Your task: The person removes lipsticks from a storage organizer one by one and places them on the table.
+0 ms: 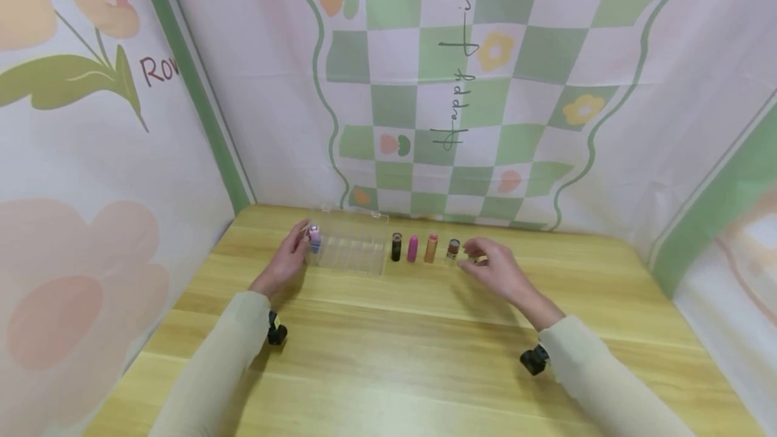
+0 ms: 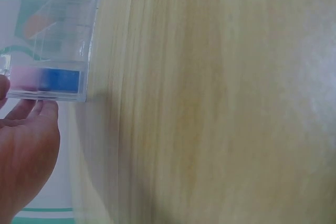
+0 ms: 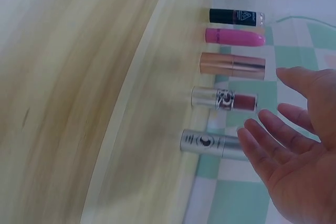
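At the left, a clear compartment box (image 1: 354, 256) stands on the table with its see-through lid (image 1: 352, 226) raised at the back. A pink-and-blue tube (image 2: 60, 80) sits in its end compartment. My left hand (image 1: 290, 258) holds that end, fingers along the outer wall and thumb at the rim. To the right stands a row: a black tube (image 1: 396, 247), a magenta lipstick (image 1: 413, 249), a rose-gold lipstick tube (image 1: 431, 249), a dark-red lipstick (image 1: 452, 249) and a silver tube (image 3: 210, 142). My right hand (image 1: 494, 268) hovers by the silver tube, fingers spread, partly covering its top.
The wooden table (image 1: 388, 356) runs back to a hanging cloth (image 1: 449, 86) with green checks, close behind the box and row. Another printed cloth (image 1: 79, 187) borders the left side. Small black cameras are strapped at both wrists.
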{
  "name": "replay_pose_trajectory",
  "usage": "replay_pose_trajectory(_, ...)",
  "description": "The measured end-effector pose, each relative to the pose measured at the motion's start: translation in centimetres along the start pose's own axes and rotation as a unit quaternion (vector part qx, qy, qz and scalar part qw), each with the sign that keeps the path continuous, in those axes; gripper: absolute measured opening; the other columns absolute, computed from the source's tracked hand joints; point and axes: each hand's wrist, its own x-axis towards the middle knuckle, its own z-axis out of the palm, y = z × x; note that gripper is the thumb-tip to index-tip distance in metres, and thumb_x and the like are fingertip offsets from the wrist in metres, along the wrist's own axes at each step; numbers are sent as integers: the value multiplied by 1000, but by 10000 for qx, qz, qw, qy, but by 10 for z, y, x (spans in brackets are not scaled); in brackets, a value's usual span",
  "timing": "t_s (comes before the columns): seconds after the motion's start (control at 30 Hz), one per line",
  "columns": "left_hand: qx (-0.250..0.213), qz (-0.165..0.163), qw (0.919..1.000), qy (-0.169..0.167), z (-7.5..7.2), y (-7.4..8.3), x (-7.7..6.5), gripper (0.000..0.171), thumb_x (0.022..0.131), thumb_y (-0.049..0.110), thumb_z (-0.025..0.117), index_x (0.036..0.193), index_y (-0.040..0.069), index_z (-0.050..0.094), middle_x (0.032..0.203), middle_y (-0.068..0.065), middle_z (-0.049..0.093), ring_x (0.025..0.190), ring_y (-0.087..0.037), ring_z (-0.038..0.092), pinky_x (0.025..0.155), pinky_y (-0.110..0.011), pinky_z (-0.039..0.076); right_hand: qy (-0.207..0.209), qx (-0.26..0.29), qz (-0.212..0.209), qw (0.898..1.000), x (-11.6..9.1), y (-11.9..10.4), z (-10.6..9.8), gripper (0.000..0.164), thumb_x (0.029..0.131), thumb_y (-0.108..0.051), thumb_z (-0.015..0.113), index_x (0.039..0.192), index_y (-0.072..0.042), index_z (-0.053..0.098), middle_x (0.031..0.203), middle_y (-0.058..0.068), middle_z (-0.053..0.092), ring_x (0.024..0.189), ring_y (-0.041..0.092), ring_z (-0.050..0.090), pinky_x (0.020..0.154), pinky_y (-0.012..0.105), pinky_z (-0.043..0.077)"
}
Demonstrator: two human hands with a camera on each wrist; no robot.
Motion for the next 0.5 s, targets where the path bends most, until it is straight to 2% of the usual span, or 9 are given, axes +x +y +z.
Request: replay_pose_trajectory(0.5,42,-19,10000,-19,1,0,0,55,113,18,29,166,17,11,167,-25,18,154,-42,20,124,-55,21,-75,90,-151,9998,9,-13,12,40,95,-11,72,129,7,60,122,27,66,113,43,64,95,53,58)
